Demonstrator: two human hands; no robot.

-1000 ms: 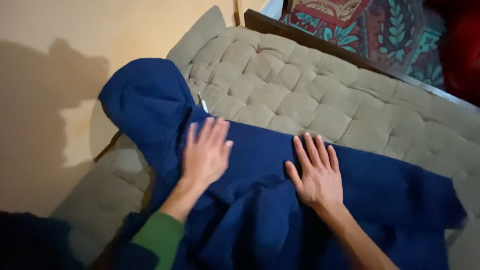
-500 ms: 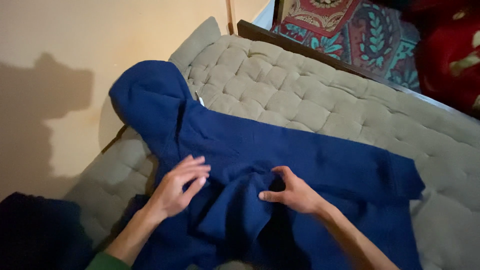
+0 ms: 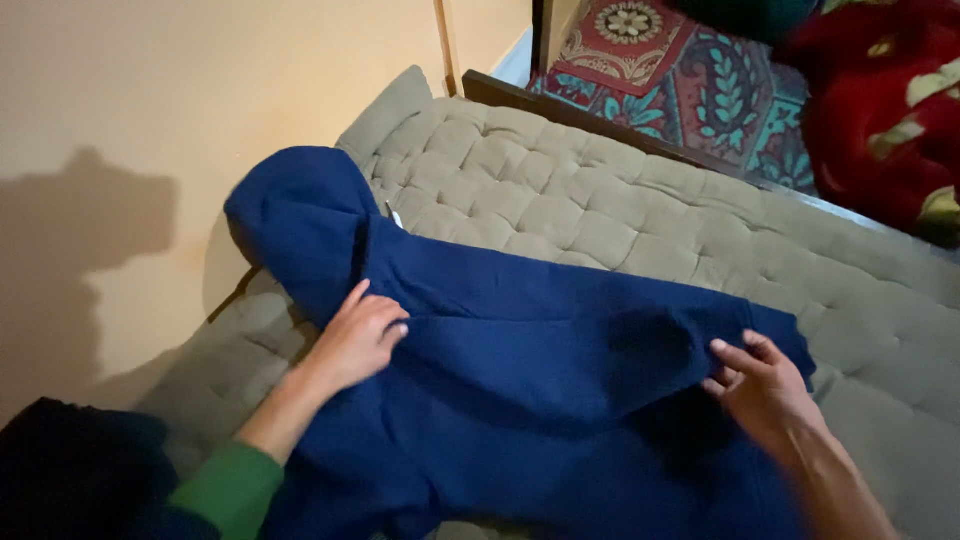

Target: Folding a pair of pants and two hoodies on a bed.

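Head view, setting: a person looks down at a grey tufted mattress (image 3: 620, 215) beside a tan wall (image 3: 150, 120); a patterned rug (image 3: 700, 80) and red fabric (image 3: 880, 110) lie beyond its dark wooden edge.

Head view, garment: a dark blue hooded sweatshirt (image 3: 540, 370) lies spread on the mattress, directly under and between both hands.

Head view, long axis: the sweatshirt runs from the hood (image 3: 290, 220) at upper left, near the wall, down and across to the lower right.

Head view, fold: a sleeve or side panel lies across the body, ending at a cuff-like edge at the right.

Head view, left hand (image 3: 360, 335): rests palm down on the cloth just below the hood, fingers (image 3: 385, 330) loosely together and slightly curled, pressing the fabric, not pinching it. A green sleeve (image 3: 230, 490) shows at the forearm.

Head view, right hand (image 3: 765, 385): at the right edge of the folded part, fingers (image 3: 735, 352) bent and touching the cloth edge; whether they pinch it I cannot tell.

Head view, which hand is nearer: the left is nearer the hood, the right nearer the far end.
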